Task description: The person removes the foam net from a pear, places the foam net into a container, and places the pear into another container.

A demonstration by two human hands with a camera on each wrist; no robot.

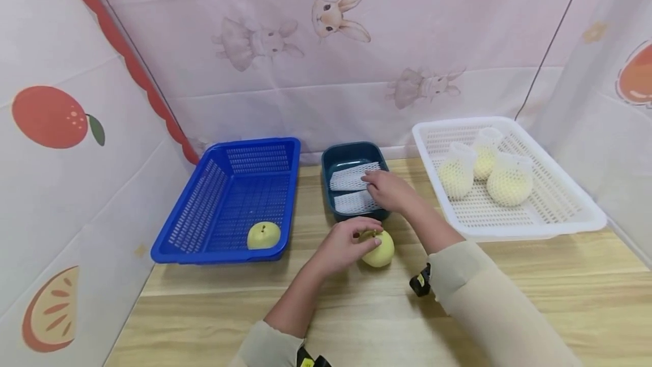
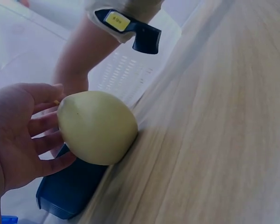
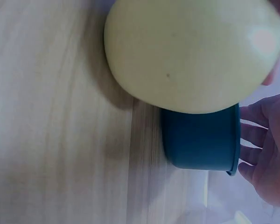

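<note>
We see the left hand [image 1: 345,247] curled about the top of a pear [image 1: 379,252], thumb and fingers round its stem end; the pear sits on the counter [image 1: 586,279], just near of the box [image 1: 351,153]. In the head view the fingers cover part of its top and left side.

The right hand [image 1: 391,190] reaches over the box's right side, fingertips at two nets [image 1: 351,177] lying inside. It covers the nets' right ends, and we cannot tell whether it pinches one or only touches it. The right wrist view does not settle this for us: the box's wall hides the fingertips, and the pear, cut off at the top, covers part of the box. In the left wrist view the pear and left hand hide most of the right hand.

To the left, we find another pear [image 1: 263,235] in the near right corner of the blue basket [image 1: 219,258], its base partly behind the rim. To the right, three wrapped pears [image 1: 509,183] sit in the white basket [image 1: 535,231], overlapping, their skins blurred by netting.
</note>
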